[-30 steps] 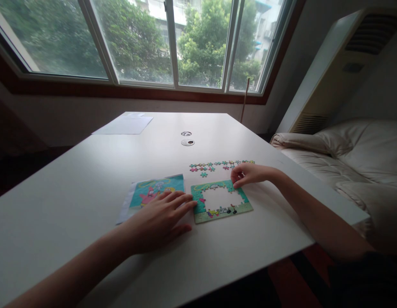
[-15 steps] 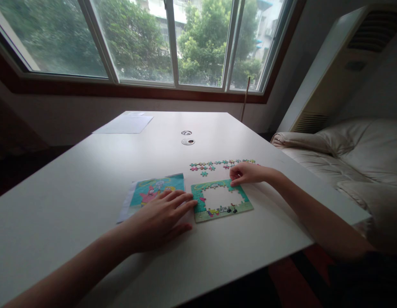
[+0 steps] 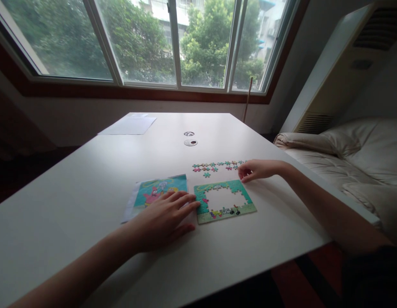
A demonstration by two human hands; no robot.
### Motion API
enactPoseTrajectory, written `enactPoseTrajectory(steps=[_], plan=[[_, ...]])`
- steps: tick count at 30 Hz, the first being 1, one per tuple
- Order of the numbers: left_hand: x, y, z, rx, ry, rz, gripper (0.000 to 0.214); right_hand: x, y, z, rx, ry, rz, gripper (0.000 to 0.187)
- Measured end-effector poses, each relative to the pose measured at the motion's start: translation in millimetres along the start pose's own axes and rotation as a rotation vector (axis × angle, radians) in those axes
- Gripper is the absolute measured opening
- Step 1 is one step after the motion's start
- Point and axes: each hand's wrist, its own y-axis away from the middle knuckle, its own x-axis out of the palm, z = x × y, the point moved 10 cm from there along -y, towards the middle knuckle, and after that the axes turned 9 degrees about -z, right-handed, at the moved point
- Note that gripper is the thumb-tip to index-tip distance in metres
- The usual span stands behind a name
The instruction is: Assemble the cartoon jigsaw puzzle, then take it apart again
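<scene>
A partly filled jigsaw puzzle [image 3: 224, 210] lies flat, its border pieces joined round a bare middle. My left hand [image 3: 168, 218] rests with fingers stretched out, the fingertips on the puzzle's left edge and the palm over part of a cartoon picture sheet [image 3: 153, 190]. Just beyond the puzzle's upper right corner is my right hand [image 3: 254, 169], its fingers curled in towards the thumb. Whether a piece sits between them is hidden. Several loose puzzle pieces [image 3: 214, 169] lie in rows behind the puzzle, and the right hand covers the right end of these rows.
The white table [image 3: 73, 179] carries a pale paper sheet [image 3: 129, 125] at its far left and two round inserts, one being a cable-hole cover [image 3: 190, 143]. A cream sofa [image 3: 314, 160] stands along the right side. A window [image 3: 147, 47] is behind the table.
My right hand has moved off the puzzle's upper right edge, a little to the right towards the loose pieces. My left hand stays in place. The view has shifted slightly.
</scene>
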Motion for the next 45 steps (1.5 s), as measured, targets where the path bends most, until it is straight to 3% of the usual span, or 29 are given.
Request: enactPoseTrajectory(steps=[4, 12, 18, 45], plan=[[0.7, 1.5, 2.3, -0.008, -0.026, -0.010, 0.041, 2.4, 2.8, -4.3, -0.013, -0.033, -0.007, 0.022], [2.0, 2.0, 1.5, -0.001, -0.031, 0.002, 0.042, 3.1, 14.2, -0.6, -0.079, -0.070, -0.210, 0.026], [2.8, 2.8, 1.7, 0.003, -0.025, 0.013, 0.042, 4.8, 13.1, 6.5, -0.023, -0.056, -0.305, 0.028], [2.7, 2.8, 2.2, -0.005, -0.011, -0.011, 0.042, 6.2, 13.8, 9.7, -0.020, -0.071, -0.309, 0.027]])
